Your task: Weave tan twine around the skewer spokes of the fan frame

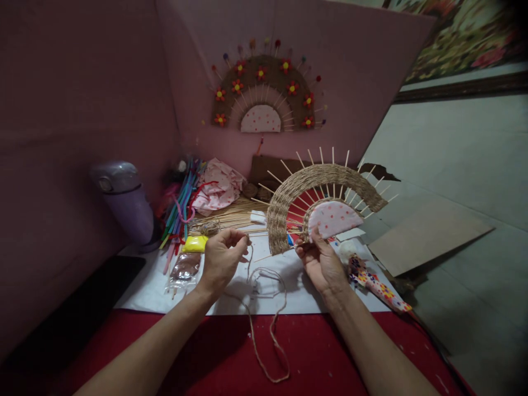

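My right hand (pixel 324 261) grips a half-round woven fan (pixel 278 220) by the lower edge of its dotted cloth centre (pixel 335 217), thumb in front. Thin wooden sticks radiate through the fan's twine band, which curves above the hand. To the left, my left hand (pixel 225 256) is closed in a pinch on the end of a jute twine (pixel 284 297). From those fingers the twine hangs down, loops over the white sheet and trails onto the red cloth. Whether the twine joins the fan is hard to make out.
A finished-looking fan with red flowers (pixel 260 71) hangs on the pink board behind. Leftward stand a purple bottle (pixel 130 203), coloured pipe cleaners (pixel 181 192), and yellow (pixel 193 243) and brown clay packets (pixel 185 267). A flower-patterned glue gun (pixel 377 286) lies at right, beside a cardboard sheet (pixel 429 234).
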A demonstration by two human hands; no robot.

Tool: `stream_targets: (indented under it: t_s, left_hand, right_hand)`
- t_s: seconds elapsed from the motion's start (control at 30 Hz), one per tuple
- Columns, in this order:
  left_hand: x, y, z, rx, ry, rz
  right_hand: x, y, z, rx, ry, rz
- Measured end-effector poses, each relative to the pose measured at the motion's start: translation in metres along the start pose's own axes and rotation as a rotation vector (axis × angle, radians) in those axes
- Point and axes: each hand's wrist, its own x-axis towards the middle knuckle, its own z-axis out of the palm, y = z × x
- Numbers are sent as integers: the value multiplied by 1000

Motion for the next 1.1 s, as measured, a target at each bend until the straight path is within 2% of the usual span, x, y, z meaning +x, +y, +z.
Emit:
stream_targets:
  t_s: [0.13, 0.67, 0.87, 1.03, 1.1]
  left_hand:
    - [-1, -7, -2, 132, 26, 114]
    - [-1, -10, -4, 293, 109, 249]
    - [-1, -4, -7, 403, 116, 379]
    - [2, -8, -9, 504, 124, 551]
    - [2, -9, -8, 426, 116, 515]
  right_hand:
    - [0, 1, 1, 4, 13, -15]
    - [-7, 7, 5, 46, 24, 51]
    - [-6, 8, 3, 75, 19, 108]
    - [-5, 10, 1, 131, 52, 205]
    - [-4, 11, 0, 146, 47, 241]
